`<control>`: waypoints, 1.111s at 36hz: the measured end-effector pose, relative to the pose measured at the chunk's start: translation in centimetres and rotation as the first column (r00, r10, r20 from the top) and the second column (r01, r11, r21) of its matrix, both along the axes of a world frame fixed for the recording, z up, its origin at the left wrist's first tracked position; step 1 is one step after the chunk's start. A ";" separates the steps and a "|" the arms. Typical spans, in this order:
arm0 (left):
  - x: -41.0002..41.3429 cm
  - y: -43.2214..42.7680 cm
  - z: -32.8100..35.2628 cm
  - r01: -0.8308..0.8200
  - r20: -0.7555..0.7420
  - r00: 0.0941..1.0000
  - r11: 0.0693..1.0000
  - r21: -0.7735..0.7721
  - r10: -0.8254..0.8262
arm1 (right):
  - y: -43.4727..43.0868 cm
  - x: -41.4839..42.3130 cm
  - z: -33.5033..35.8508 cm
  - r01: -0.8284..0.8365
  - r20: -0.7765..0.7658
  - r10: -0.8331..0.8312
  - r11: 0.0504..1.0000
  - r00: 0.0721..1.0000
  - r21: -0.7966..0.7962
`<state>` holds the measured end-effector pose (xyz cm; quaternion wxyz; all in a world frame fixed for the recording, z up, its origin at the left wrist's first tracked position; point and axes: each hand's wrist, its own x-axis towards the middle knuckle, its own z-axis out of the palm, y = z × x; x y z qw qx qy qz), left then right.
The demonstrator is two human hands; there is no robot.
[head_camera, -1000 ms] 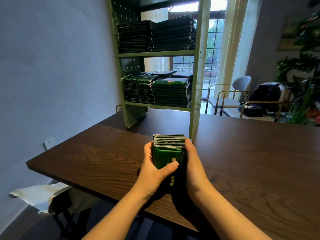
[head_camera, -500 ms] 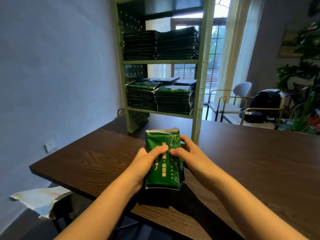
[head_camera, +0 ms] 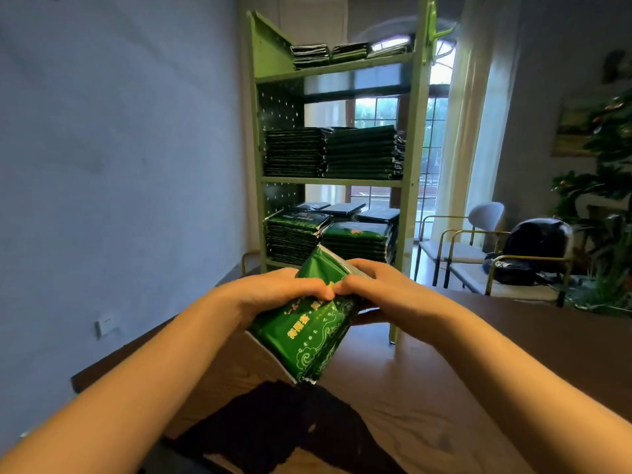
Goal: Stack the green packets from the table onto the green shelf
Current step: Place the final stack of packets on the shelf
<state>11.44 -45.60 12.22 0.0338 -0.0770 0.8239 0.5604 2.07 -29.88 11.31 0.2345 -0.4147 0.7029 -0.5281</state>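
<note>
Left grip (head_camera: 280, 292), right grip (head_camera: 379, 289) both clamp tilted green packets (head_camera: 307, 333) above desk (head_camera: 513, 354). Risk: slick stack fans out, slips before green shelf (head_camera: 407, 200).

No text could be read with certainty. On the front of the packet (head_camera: 307, 331), at the lower centre of the frame, a row of bold yellow characters was printed, with a line of finer pale print beneath it; both were too blurred to be made out. A reddish mark was seen on top of the stack (head_camera: 355, 231) just above it, and a white pattern on the bag (head_camera: 513, 271) at the right; neither was legible.
</note>
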 end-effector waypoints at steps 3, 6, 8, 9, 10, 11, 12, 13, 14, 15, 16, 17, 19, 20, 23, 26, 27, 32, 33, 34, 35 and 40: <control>-0.2 -0.7 1.9 0.008 0.003 1.000 0.998 -0.067 -0.008 | -0.7 -0.2 1.2 -0.017 0.019 0.018 0.998 1.000 -0.056; -0.4 -1.3 3.7 -0.002 -0.010 1.000 0.996 -0.094 0.001 | -1.7 -0.5 2.2 0.041 0.045 -0.036 0.991 0.998 -0.128; -0.4 -1.5 4.8 -0.044 -0.037 0.998 0.996 -0.073 0.041 | -2.3 -0.8 3.0 0.107 0.065 -0.097 0.980 0.993 -0.168; -0.3 -1.7 5.3 -0.079 -0.060 0.995 0.996 -0.040 0.077 | -2.7 -0.9 3.5 0.140 0.086 -0.126 0.971 0.988 -0.193; -0.3 -1.9 5.5 -0.116 -0.086 0.990 0.993 0.002 0.116 | -2.9 -1.1 3.7 0.175 0.115 -0.153 0.960 0.981 -0.220; -0.2 -2.2 5.8 -0.148 -0.118 0.981 0.988 0.036 0.151 | -3.1 -1.3 4.1 0.208 0.140 -0.177 0.946 0.974 -0.249; -0.1 -2.6 5.9 -0.181 -0.147 0.971 0.982 0.058 0.188 | -3.2 -1.5 4.4 0.240 0.162 -0.201 0.930 0.966 -0.278; -0.1 -2.8 6.0 -0.217 -0.168 0.959 0.973 0.074 0.226 | -3.4 -1.7 4.7 0.267 0.185 -0.218 0.913 0.958 -0.308; 0.0 -2.9 5.9 -0.253 -0.180 0.947 0.963 0.090 0.266 | -3.5 -1.8 4.9 0.289 0.207 -0.230 0.896 0.951 -0.336; 0.1 -3.0 5.8 -0.283 -0.183 0.936 0.952 0.119 0.301 | -3.6 -1.9 5.2 0.309 0.232 -0.236 0.879 0.944 -0.363; 0.3 -3.0 5.7 -0.297 -0.178 0.929 0.942 0.160 0.323 | -3.7 -2.0 5.5 0.331 0.259 -0.243 0.861 0.935 -0.386; 0.3 -3.0 5.6 -0.296 -0.172 0.927 0.932 0.208 0.332 | -3.9 -2.0 5.8 0.354 0.287 -0.250 0.843 0.925 -0.405; 0.4 -2.9 5.5 -0.260 -0.163 0.932 0.912 0.316 0.323 | -4.5 -1.9 6.6 0.388 0.343 -0.248 0.812 0.906 -0.436; 0.3 -2.8 5.6 -0.241 -0.166 0.934 0.901 0.361 0.317 | -4.8 -1.8 6.9 0.394 0.370 -0.235 0.802 0.899 -0.449; -0.3 -2.4 6.4 -0.225 -0.216 0.914 0.873 0.432 0.343 | -5.9 -1.2 7.7 0.378 0.399 -0.194 0.806 0.896 -0.455; -0.7 -2.5 7.7 -0.268 -0.248 0.872 0.836 0.480 0.422 | -6.5 -0.9 8.3 0.344 0.402 -0.159 0.827 0.902 -0.445; -0.8 -2.8 8.1 -0.281 -0.252 0.864 0.832 0.478 0.437 | -6.6 -0.9 8.6 0.326 0.396 -0.150 0.844 0.906 -0.426; -1.2 -4.5 9.3 -0.314 -0.237 0.859 0.833 0.455 0.454 | -6.4 -1.2 9.9 0.263 0.039 -0.264 0.911 0.964 -0.319; -1.4 -4.9 9.5 -0.322 -0.228 0.860 0.832 0.452 0.457 | -6.2 -1.5 10.0 0.274 -0.150 -0.341 0.897 0.928 -0.347; -1.5 -5.4 9.8 -0.330 -0.217 0.861 0.830 0.449 0.460 | -6.0 -1.6 10.2 0.256 -0.368 -0.412 0.879 0.833 -0.403; -1.6 -5.9 10.1 -0.337 -0.199 0.865 0.826 0.451 0.461 | -5.8 -1.7 10.5 0.199 -0.579 -0.456 0.869 0.676 -0.452; -1.6 -7.4 12.4 -0.304 -0.115 0.906 0.814 0.496 0.408 | -6.2 -3.7 11.8 0.064 -0.912 -0.252 0.956 -0.324 -0.287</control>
